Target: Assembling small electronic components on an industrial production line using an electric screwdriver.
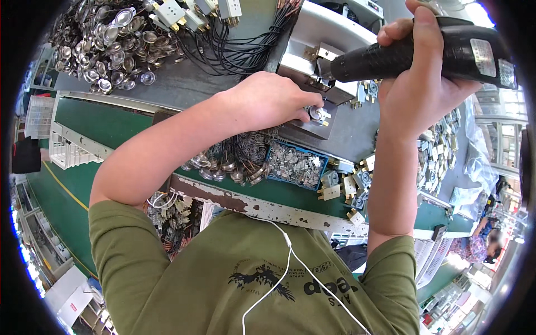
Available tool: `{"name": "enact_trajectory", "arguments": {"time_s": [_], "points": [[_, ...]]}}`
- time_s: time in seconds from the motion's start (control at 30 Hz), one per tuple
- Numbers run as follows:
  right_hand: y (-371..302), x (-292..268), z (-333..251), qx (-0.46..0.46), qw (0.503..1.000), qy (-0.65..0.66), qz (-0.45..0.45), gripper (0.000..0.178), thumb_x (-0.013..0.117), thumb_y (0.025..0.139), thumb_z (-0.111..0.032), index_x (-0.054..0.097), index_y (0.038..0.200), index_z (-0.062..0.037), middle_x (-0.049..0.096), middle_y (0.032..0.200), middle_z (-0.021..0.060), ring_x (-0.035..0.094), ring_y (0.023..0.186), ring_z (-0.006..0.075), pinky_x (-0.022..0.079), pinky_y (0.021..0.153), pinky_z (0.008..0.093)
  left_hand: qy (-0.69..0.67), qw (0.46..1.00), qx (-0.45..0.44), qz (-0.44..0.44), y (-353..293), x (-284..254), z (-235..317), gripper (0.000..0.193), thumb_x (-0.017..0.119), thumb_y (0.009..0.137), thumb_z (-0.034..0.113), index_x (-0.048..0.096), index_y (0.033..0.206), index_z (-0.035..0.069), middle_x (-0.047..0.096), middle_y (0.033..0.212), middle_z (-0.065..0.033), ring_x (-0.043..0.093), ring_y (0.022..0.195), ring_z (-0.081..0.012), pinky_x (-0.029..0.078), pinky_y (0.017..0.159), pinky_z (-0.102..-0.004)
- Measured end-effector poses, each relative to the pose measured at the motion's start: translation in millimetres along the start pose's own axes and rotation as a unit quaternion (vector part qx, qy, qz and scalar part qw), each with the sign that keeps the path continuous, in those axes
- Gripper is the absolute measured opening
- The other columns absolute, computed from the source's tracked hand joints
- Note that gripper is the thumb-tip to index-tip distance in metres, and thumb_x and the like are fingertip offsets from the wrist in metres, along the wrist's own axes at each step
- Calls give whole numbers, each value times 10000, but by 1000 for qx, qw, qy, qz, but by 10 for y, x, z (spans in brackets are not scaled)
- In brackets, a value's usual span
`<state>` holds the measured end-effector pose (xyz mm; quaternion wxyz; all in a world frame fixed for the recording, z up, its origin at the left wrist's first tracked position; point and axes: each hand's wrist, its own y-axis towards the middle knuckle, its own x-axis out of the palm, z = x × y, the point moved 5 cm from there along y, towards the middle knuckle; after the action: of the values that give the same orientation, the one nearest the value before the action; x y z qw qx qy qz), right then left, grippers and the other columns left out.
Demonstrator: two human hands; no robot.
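Round silvery metal part (316, 114) beyond the blue plastic tray (323, 172) seems light, stiff, best rim-held; my left hand (271, 100) pinches it, my right hand (409, 106) grips a black power tool (371, 63).

Factory-type assembly workshop, judging by table (176, 92) heaped with loose metal parts (111, 47), black wires (240, 53), blue tray (323, 172) of small metal pieces (293, 164), black handheld tool (374, 62), green floor (56, 206) with yellow line (66, 187).
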<state>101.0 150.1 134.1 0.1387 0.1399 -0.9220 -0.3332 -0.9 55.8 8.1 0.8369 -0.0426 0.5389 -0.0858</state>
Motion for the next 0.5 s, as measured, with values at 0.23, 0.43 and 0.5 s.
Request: {"name": "enact_trajectory", "arguments": {"time_s": [0.23,0.43,0.5], "points": [[-10,15,14,-19,999,8,-36,132,655,976,-45,619,1069,42,660,833,102,620,588,146,495,536,268,1,1000,20,19,10,32,-39,315,630,968,279,647,1277,226,742,942,-105,737,907,-316,577,779,-458],[-118,100,-42,-29,999,-25,-8,300,657,971,22,479,1212,2,661,854,107,625,597,146,508,537,269,11,1000,11,5,6,9,-6,287,625,985,327,633,1253,224,734,912,-112,737,898,-327,580,773,-466],[-170,140,-111,-25,998,-47,16,344,662,967,32,451,1236,-13,662,856,108,625,597,146,510,537,271,11,1000,13,10,-1,6,1,282,624,988,335,630,1246,223,732,910,-115,737,901,-328,580,773,-468]]}}
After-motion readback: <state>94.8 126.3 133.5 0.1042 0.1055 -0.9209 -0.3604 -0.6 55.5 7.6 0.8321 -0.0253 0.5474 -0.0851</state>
